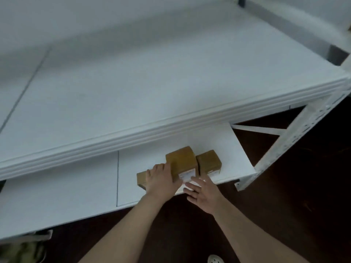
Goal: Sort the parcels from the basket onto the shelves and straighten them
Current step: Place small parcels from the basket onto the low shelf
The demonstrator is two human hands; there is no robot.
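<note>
**Entry: parcel row, lower shelf, lower centre of frame**

- Lower shelf (76, 186): white board. It carries three brown parcels in a row near its front edge, and the row runs left to right, rising slightly toward the right.
- Flat parcel (142, 177): left end of the row, lowest of the three. Its long axis appears to run along the row, but most of it is hidden under the hand.
- Mid parcel (181, 162): taller, with a white label (185, 176) on the near face. It touches or nearly touches the flat parcel.
- Right parcel (209, 161): just beside the mid parcel, with a thin gap between them.
- Left hand (163, 179): palm down on the flat parcel, fingers straight and pointing up-frame, grasping nothing. Its right edge lies against the mid parcel's left side.
- Right hand (204, 194): fingers spread wide, holding nothing, at the shelf's front edge just below the label. Whether it touches the label cannot be told.
- Governing relation: the mid parcel sits between the two hands, up-frame of both. The right hand is nearer its labelled face and nearer the right parcel, while the left hand covers the flat parcel.
- Judged step: squaring the row, likely by pushing away from the front edge.
- Upper shelf (133, 82): white, fills the upper frame.
- Basket: not in view.
</note>
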